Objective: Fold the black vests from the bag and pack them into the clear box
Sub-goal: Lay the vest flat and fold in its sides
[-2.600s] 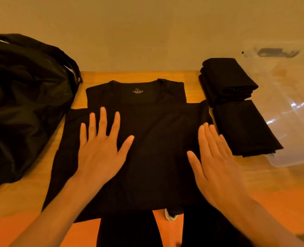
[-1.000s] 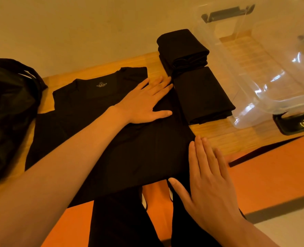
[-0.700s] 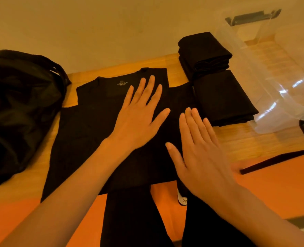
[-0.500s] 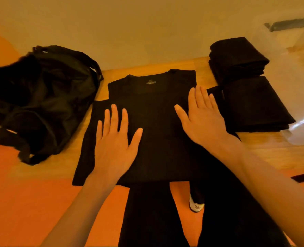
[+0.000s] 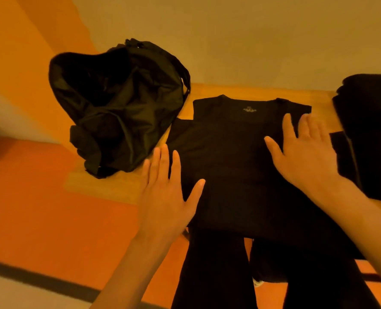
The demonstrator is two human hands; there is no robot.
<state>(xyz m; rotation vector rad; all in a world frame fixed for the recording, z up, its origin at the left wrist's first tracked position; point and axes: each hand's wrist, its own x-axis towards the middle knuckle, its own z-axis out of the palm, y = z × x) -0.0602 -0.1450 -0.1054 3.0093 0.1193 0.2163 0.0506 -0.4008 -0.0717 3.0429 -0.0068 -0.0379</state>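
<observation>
1. Two flat hands rest on the work. Farthest left, the bag [image 5: 122,108] slumps on the counter [image 5: 109,186] with its mouth gaping, just beside the spread vest. I cannot tell whether more vests are inside it.
2. My left hand [image 5: 165,197] lies with its grip apart and the fingers straight and spread. It sits over the vest's left edge and holds nothing.
3. That vest [image 5: 234,163] lies flat with its neck label toward the wall. Its right edge runs straight, while a left flap juts out toward the bag. I judge the step in hand to be folding that left side in.
4. To do it well, I should pinch the flap near the shoulder and the hem, then carry it across evenly to the straight edge. After that I should smooth outward from the middle. Thin cloth like this will likely drag and crease if pulled from one corner.
5. My right hand [image 5: 307,152] presses the vest's upper right with its grip apart. It can serve as the anchor.
6. A pile of folded vests [image 5: 370,121] sits at the far right, near the spread one. The clear box is out of view.
7. The counter is pale wood set against a plain wall [image 5: 229,41]. An orange floor [image 5: 40,208] lies below it. The light is dim and warm, so black edges are hard to read.
</observation>
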